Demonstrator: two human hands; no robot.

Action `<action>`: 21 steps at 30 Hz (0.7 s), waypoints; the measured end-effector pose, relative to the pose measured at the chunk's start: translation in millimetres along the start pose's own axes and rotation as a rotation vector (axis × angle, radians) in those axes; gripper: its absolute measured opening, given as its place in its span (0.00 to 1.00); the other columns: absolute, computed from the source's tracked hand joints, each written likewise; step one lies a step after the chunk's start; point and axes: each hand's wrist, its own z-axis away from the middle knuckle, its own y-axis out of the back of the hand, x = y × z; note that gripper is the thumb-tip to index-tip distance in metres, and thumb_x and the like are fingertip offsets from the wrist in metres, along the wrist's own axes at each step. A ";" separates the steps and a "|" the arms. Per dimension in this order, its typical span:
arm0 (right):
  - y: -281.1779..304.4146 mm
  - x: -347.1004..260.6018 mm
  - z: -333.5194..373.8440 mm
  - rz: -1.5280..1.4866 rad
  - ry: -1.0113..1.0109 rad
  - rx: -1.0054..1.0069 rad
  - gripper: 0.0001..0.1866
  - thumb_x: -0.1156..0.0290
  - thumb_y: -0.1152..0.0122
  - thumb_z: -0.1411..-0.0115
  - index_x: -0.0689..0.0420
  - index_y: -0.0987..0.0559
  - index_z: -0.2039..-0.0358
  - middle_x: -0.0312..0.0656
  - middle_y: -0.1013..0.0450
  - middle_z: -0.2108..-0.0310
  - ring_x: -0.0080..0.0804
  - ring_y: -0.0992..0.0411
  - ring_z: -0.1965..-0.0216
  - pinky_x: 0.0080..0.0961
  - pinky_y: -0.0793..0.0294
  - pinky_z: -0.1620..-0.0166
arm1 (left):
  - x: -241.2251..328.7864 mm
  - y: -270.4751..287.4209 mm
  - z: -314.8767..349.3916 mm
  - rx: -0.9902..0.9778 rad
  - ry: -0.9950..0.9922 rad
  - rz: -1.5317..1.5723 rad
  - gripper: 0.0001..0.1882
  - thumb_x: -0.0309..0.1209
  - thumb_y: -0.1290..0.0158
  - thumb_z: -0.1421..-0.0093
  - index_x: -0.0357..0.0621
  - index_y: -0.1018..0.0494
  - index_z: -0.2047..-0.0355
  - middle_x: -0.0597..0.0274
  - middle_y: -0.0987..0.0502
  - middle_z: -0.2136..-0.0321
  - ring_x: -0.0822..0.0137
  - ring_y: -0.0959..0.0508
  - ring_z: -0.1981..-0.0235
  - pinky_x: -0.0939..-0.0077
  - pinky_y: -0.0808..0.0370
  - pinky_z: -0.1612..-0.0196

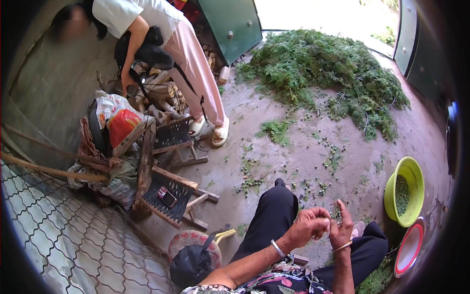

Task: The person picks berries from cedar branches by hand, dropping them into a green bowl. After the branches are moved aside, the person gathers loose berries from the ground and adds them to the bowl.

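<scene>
My left hand [312,223] is closed, its fingers curled and pinched in front of my lap. Close against it, my right hand [341,229] is closed too, with one finger pointing up. Whatever the fingertips hold between them is too small or hidden to make out. Beyond my hands, small round green seed cones [318,188] lie scattered over the floor among bits of leaf. To the right, a yellow-green basin [390,193] holds many more of these small round green pieces. A large heap of feathery green evergreen branches [328,68] lies farther off.
Another person [183,59] bends over firewood [164,93] at the far left. Two low woven-seat stools [169,196] stand there, one bearing a phone [167,196]. A white red-rimmed basin [410,248] leans at right. A dark bag [191,264] and wire mesh [73,235] are at left.
</scene>
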 end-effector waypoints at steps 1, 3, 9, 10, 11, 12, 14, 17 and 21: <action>-1.3 -6.4 -4.0 0.438 0.350 0.113 0.11 0.80 0.46 0.45 0.64 0.26 0.60 0.43 0.25 0.68 0.24 0.27 0.68 0.20 0.27 0.64 | -0.2 2.6 -2.0 0.062 -0.008 0.048 0.07 0.27 0.47 0.41 0.38 0.30 0.65 0.64 0.25 0.78 0.79 0.29 0.82 0.85 0.34 0.82; -4.0 2.5 6.8 0.146 0.128 0.021 0.22 0.81 0.43 0.49 0.63 0.29 0.50 0.48 0.25 0.60 0.31 0.25 0.60 0.23 0.27 0.56 | -6.8 11.8 -9.6 0.115 0.065 0.130 0.06 0.27 0.48 0.41 0.40 0.29 0.64 0.64 0.25 0.78 0.78 0.29 0.82 0.84 0.33 0.82; -5.8 -15.3 9.7 -0.239 -0.080 -0.116 0.08 0.80 0.37 0.53 0.64 0.21 0.70 0.43 0.25 0.73 0.29 0.25 0.73 0.22 0.26 0.68 | -23.5 26.6 -10.5 0.239 0.139 0.036 0.07 0.31 0.43 0.42 0.43 0.29 0.70 0.71 0.30 0.82 0.80 0.34 0.84 0.85 0.40 0.85; -3.1 -15.7 11.3 -0.287 -0.188 -0.138 0.04 0.81 0.38 0.51 0.64 0.21 0.72 0.40 0.25 0.74 0.22 0.26 0.71 0.18 0.28 0.68 | -25.6 28.7 -10.6 0.225 0.168 0.069 0.07 0.30 0.43 0.42 0.43 0.29 0.70 0.70 0.30 0.82 0.80 0.33 0.84 0.85 0.39 0.85; -4.2 -4.6 18.2 -0.359 -0.249 -0.119 0.03 0.81 0.38 0.50 0.64 0.21 0.72 0.40 0.25 0.76 0.24 0.26 0.74 0.20 0.28 0.69 | -28.5 30.5 -11.3 0.207 0.200 0.100 0.07 0.30 0.43 0.43 0.42 0.30 0.69 0.69 0.29 0.81 0.80 0.33 0.84 0.86 0.39 0.85; -1.4 1.9 22.5 -0.347 -0.251 -0.093 0.03 0.80 0.36 0.51 0.63 0.21 0.74 0.41 0.26 0.78 0.26 0.27 0.75 0.22 0.29 0.70 | -34.5 31.8 -14.4 0.196 0.213 0.118 0.07 0.28 0.44 0.43 0.41 0.30 0.69 0.68 0.28 0.80 0.79 0.32 0.84 0.86 0.38 0.85; 0.2 11.6 29.4 -0.270 -0.185 -0.011 0.03 0.78 0.36 0.51 0.61 0.23 0.78 0.41 0.28 0.82 0.29 0.28 0.79 0.25 0.32 0.74 | -37.4 25.7 -18.0 0.180 0.277 0.145 0.06 0.28 0.45 0.42 0.40 0.30 0.67 0.66 0.29 0.79 0.77 0.32 0.83 0.85 0.36 0.84; 3.1 11.1 31.8 -0.209 -0.205 0.089 0.06 0.77 0.37 0.49 0.62 0.26 0.79 0.43 0.29 0.82 0.31 0.29 0.80 0.27 0.32 0.75 | -40.0 11.0 -22.5 0.208 0.279 0.110 0.06 0.25 0.47 0.42 0.37 0.31 0.65 0.63 0.29 0.79 0.76 0.32 0.83 0.83 0.35 0.83; 10.7 16.6 36.1 -0.607 -0.572 0.109 0.10 0.72 0.42 0.41 0.62 0.26 0.78 0.34 0.28 0.82 0.17 0.32 0.79 0.20 0.33 0.76 | -45.0 -14.7 -28.9 0.212 0.141 -0.173 0.07 0.23 0.48 0.42 0.34 0.31 0.64 0.57 0.24 0.77 0.74 0.27 0.82 0.82 0.33 0.83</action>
